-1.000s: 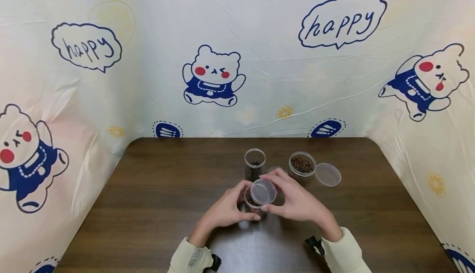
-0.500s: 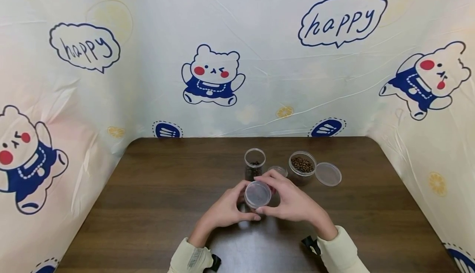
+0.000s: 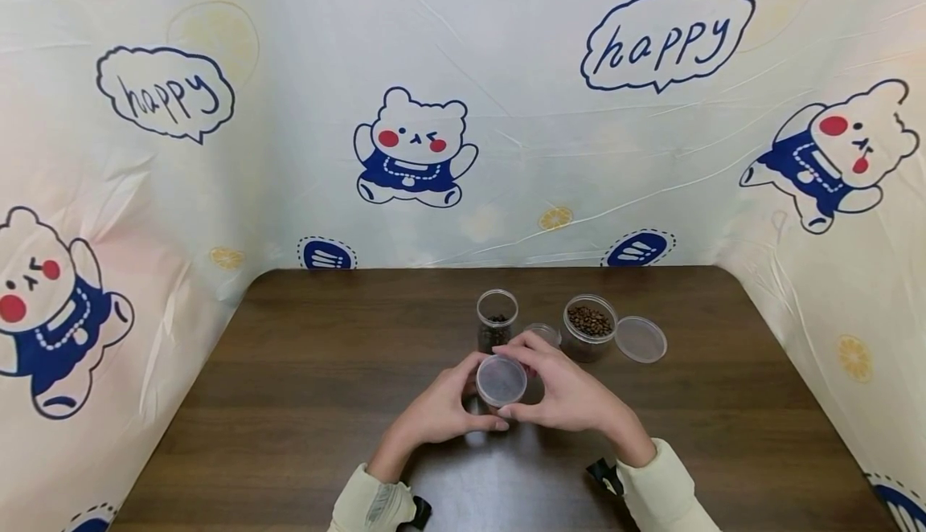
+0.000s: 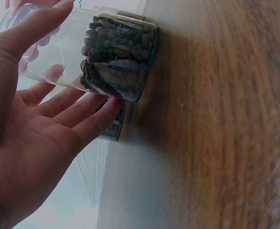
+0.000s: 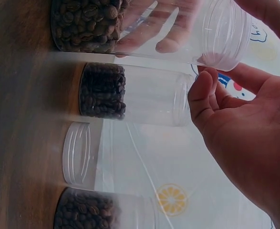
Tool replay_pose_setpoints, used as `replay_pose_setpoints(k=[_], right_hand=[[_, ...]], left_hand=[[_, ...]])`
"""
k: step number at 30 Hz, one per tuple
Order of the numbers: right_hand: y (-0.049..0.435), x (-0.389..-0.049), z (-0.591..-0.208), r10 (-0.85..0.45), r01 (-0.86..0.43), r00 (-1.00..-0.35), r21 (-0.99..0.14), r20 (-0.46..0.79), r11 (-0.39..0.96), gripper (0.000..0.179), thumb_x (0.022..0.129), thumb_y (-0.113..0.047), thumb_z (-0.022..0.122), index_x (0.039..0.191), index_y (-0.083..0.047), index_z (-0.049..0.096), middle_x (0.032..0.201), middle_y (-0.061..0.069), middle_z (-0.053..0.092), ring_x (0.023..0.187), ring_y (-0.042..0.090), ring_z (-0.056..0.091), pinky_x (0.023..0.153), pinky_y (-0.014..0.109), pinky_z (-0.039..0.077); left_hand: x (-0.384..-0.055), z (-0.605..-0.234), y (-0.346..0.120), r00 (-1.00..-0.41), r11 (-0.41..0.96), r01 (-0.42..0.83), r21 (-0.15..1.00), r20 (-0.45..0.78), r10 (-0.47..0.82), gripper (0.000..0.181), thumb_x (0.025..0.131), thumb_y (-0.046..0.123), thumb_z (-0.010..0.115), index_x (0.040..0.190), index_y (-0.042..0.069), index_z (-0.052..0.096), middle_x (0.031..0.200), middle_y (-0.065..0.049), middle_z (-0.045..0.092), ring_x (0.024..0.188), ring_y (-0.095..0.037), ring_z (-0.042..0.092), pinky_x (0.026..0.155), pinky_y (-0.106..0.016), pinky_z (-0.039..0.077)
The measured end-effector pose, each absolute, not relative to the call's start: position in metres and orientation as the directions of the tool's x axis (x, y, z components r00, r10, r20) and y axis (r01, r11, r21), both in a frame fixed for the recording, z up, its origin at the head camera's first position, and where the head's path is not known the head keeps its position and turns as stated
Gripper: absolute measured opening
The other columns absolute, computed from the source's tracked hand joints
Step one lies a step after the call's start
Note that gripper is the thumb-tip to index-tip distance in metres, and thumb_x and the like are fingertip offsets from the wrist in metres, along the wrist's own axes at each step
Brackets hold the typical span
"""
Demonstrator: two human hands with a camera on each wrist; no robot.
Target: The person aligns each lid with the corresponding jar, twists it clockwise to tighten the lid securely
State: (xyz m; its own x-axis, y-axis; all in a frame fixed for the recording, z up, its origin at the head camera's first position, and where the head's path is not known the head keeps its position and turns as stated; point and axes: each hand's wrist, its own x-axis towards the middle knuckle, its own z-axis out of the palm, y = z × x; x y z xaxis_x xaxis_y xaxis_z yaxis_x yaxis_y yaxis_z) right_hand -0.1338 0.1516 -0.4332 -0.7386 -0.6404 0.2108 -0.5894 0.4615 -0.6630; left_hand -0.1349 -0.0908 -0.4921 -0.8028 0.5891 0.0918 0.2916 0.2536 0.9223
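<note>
A clear screw-top jar (image 4: 116, 52), partly filled with brown coffee beans, stands upright on the table. My left hand (image 3: 443, 405) curves round its side, thumb at the front and fingers behind. Over its mouth lies a translucent lid (image 3: 501, 380), level with the rim. Thumb and fingers of my right hand (image 3: 575, 387) grip the lid's edge from the right. In the right wrist view, the lid's ribbed side (image 5: 233, 38) sits at the jar's top. Just behind is a lidless jar (image 3: 496, 325) of darker beans.
Back right on the brown wooden table (image 3: 347, 355) stands another lidless bean jar (image 3: 589, 325), with a loose lid (image 3: 641, 339) flat beside it. A second loose lid (image 3: 546, 332) lies between the two lidless jars, partly behind my right hand. Patterned cloth (image 3: 506, 178) encloses the table.
My right hand has brought the lid left and down from a tilt over the jar's mouth to lie flat on it. The last half second shows only a slight shift; my left hand stays put.
</note>
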Motion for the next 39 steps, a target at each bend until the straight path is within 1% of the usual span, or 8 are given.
replay_pose_setpoints(k=[5,14,19,22,27,33,37,39], right_hand=[[0.153,-0.134,-0.434,-0.653,-0.587,-0.734,-0.659,0.186,0.471,0.072,0.086,-0.03,0.087,0.149,-0.012,0.058,0.135,-0.001,0.057,0.12,0.014,0.06,0.101,0.036,0.054],[0.155,-0.14,-0.436,-0.704,-0.623,-0.68,-0.668,0.206,0.406,0.072,0.085,-0.02,0.085,0.151,-0.009,0.056,0.139,0.004,0.054,0.12,0.016,0.058,0.1,0.032,0.054],[0.155,-0.141,-0.437,-0.706,-0.619,-0.675,-0.686,0.215,0.383,0.071,0.086,-0.019,0.085,0.15,-0.007,0.056,0.138,0.005,0.055,0.118,0.017,0.059,0.098,0.031,0.054],[0.154,-0.141,-0.438,-0.691,-0.606,-0.692,-0.689,0.211,0.396,0.07,0.086,-0.021,0.086,0.149,-0.009,0.057,0.138,0.004,0.055,0.119,0.016,0.059,0.1,0.032,0.054],[0.151,-0.137,-0.441,-0.643,-0.59,-0.731,-0.685,0.23,0.426,0.069,0.084,-0.027,0.089,0.145,-0.013,0.061,0.135,-0.002,0.058,0.12,0.013,0.06,0.101,0.035,0.054],[0.143,-0.126,-0.443,-0.535,-0.561,-0.801,-0.647,0.268,0.516,0.066,0.079,-0.037,0.094,0.134,-0.016,0.065,0.12,-0.007,0.06,0.107,0.007,0.061,0.094,0.031,0.055],[0.136,-0.117,-0.443,-0.475,-0.516,-0.844,-0.617,0.249,0.594,0.067,0.079,-0.044,0.093,0.129,-0.013,0.062,0.116,-0.002,0.061,0.1,0.011,0.062,0.088,0.03,0.056],[0.136,-0.116,-0.442,-0.47,-0.507,-0.851,-0.603,0.236,0.616,0.072,0.078,-0.048,0.092,0.131,-0.011,0.059,0.117,0.001,0.061,0.101,0.014,0.062,0.09,0.032,0.056]], left_hand=[[-0.134,-0.494,-0.091,-0.804,0.272,0.299,0.915,0.087,0.588,0.073,0.081,0.028,0.094,0.14,0.025,0.05,0.13,0.002,0.071,0.119,-0.01,0.071,0.103,-0.026,0.055],[-0.134,-0.494,-0.09,-0.799,0.266,0.304,0.915,0.093,0.593,0.072,0.083,0.028,0.092,0.142,0.022,0.05,0.133,-0.001,0.07,0.12,-0.012,0.071,0.103,-0.024,0.055],[-0.134,-0.493,-0.09,-0.805,0.28,0.3,0.912,0.085,0.588,0.073,0.082,0.027,0.093,0.141,0.024,0.05,0.132,0.004,0.07,0.119,-0.008,0.07,0.103,-0.023,0.055],[-0.134,-0.493,-0.091,-0.808,0.284,0.294,0.913,0.078,0.585,0.073,0.081,0.027,0.093,0.14,0.026,0.05,0.131,0.007,0.069,0.119,-0.008,0.07,0.103,-0.023,0.054],[-0.135,-0.492,-0.091,-0.808,0.276,0.285,0.918,0.075,0.585,0.073,0.081,0.025,0.094,0.139,0.026,0.051,0.131,0.006,0.069,0.119,-0.009,0.07,0.103,-0.023,0.054],[-0.135,-0.493,-0.092,-0.811,0.291,0.277,0.916,0.06,0.582,0.071,0.082,0.025,0.092,0.14,0.029,0.051,0.13,0.009,0.069,0.12,-0.007,0.068,0.104,-0.023,0.053],[-0.135,-0.493,-0.092,-0.804,0.291,0.301,0.908,0.078,0.59,0.069,0.084,0.021,0.09,0.142,0.024,0.051,0.132,0.003,0.068,0.121,-0.013,0.068,0.105,-0.024,0.053],[-0.134,-0.493,-0.093,-0.8,0.279,0.302,0.912,0.083,0.595,0.069,0.085,0.017,0.089,0.142,0.021,0.051,0.134,-0.001,0.067,0.123,-0.016,0.068,0.106,-0.025,0.053]])
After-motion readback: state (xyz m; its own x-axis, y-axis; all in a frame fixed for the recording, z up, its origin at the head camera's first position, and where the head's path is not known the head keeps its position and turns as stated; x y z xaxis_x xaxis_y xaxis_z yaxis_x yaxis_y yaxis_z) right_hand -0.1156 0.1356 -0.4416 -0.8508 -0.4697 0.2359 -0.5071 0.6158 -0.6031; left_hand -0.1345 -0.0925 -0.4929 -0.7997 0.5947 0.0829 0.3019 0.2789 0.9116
